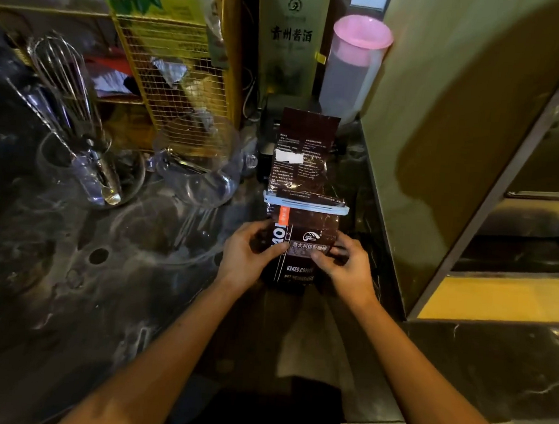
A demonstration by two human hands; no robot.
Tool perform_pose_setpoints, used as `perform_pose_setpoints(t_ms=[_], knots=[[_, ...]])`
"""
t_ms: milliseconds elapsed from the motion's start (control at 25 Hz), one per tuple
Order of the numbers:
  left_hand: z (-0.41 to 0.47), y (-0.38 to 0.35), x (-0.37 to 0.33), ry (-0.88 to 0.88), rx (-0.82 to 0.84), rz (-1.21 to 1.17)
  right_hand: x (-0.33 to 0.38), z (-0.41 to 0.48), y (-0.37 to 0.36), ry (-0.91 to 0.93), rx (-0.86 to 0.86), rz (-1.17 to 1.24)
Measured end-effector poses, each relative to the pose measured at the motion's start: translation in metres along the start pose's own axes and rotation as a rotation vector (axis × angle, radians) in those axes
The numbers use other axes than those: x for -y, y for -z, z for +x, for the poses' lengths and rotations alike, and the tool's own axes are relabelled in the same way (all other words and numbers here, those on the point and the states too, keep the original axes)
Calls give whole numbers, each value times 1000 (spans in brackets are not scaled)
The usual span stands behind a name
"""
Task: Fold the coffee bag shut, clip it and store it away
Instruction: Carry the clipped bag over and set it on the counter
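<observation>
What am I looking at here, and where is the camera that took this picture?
There is no machine here: a person wears a camera on the head, so you look down along their two bare arms at a dark marbled counter.

The left hand and the right hand both hold the lower part of a dark brown foil coffee bag, which lies flat on the counter. A long white plastic clip sits across the bag's middle.

To the left stand a metal whisk in a glass holder, a clear glass jug and a yellow wire rack. Behind the bag are a pale green box with Chinese writing and a clear plastic container with a pink lid.
</observation>
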State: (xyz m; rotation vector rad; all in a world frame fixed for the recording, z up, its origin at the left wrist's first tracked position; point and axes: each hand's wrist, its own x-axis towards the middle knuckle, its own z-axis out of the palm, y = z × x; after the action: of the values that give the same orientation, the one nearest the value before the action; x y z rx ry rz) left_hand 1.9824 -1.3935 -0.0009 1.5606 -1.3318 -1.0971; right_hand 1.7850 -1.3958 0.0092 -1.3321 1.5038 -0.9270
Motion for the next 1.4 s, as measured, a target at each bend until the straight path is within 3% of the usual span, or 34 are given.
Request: perform_pose_setpoints(t_ms=[320,680,840,1080,1400], knots=[[29,-5,12,-27,-12,-8,-15,40,12,-56,126,214],[63,-5,13,-38,74,-30,-20,77,0,-20,153,235],[69,-3,18,-81,100,47,-22,83,-1,29,196,195],[76,-3,26,-156,-22,115,-14,91,-4,140,187,-15],[63,-6,30,-124,-25,195,-12,90,-7,218,266,-121]])
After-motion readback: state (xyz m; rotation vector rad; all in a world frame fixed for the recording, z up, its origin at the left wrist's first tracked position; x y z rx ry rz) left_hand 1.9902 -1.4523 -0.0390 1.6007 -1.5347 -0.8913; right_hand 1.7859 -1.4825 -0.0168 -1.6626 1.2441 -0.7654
